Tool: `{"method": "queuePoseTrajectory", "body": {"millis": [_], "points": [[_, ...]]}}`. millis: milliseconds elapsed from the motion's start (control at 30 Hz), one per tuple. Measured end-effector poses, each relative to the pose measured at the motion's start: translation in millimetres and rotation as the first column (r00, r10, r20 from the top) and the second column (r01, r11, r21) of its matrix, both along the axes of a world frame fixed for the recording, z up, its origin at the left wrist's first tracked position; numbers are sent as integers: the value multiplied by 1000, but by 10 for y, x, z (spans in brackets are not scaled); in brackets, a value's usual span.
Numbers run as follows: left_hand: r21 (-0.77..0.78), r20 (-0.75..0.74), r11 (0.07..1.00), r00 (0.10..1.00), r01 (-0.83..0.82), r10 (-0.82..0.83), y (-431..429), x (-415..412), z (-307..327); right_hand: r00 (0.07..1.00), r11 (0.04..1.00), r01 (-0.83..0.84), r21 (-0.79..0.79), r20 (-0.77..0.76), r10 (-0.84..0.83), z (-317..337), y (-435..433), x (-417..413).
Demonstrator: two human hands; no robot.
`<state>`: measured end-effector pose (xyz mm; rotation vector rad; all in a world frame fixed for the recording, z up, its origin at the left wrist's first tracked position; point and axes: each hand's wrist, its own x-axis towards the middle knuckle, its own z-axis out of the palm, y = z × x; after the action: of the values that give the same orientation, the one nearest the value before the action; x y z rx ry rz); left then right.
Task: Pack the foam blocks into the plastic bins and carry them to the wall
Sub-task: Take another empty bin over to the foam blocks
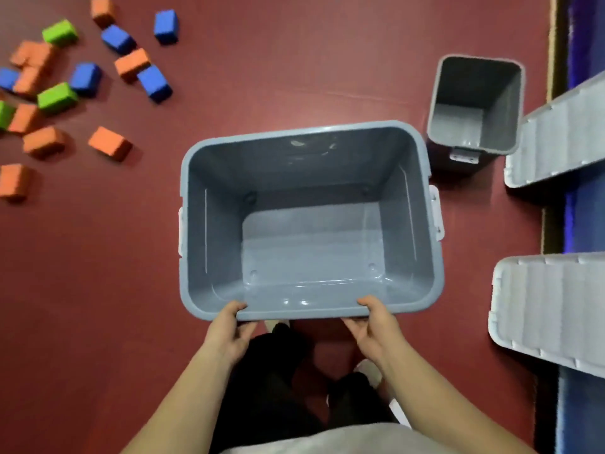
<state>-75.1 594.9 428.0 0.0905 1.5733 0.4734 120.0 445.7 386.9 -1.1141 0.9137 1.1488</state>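
Note:
A large grey-blue plastic bin (196,231) with white side latches is in front of me, held above the dark red floor, and nothing is inside it. My left hand (229,332) and my right hand (373,326) both grip its near rim, thumbs over the edge. Several foam blocks lie scattered on the floor at the upper left: orange ones (109,143), blue ones (154,82) and green ones (57,98). A second, smaller grey bin (476,93) stands on the floor at the upper right with nothing in it.
Two pale ribbed bin lids lean at the right edge, one higher up (556,139) and one lower down (550,309), against a blue padded strip (582,211). My dark trouser legs and shoes (368,371) are below the held bin.

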Motion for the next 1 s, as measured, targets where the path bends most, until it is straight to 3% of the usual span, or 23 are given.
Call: {"method": "queuePoseTrajectory", "body": {"millis": [300,533,667,933,1000], "points": [[-33,61,946,944,-321,323,1036,-1541,-20,946,945,-325,-48,-13,324,28,1758,-1125],[-4,39,880,879,-476,475,2498,-2621,127,804,804,-593,-39,19,594,231,3775,-2019],[-22,42,841,840,-541,541,3035,-2897,207,720,722,-690,-59,56,692,291,4610,-2220],[22,6,807,808,-590,590,4654,-3065,72,693,694,-720,2,55,719,77,6463,-2406],[32,-34,795,795,-605,606,5135,-3044,105,651,650,-759,31,50,758,76,7109,-2404]]}}
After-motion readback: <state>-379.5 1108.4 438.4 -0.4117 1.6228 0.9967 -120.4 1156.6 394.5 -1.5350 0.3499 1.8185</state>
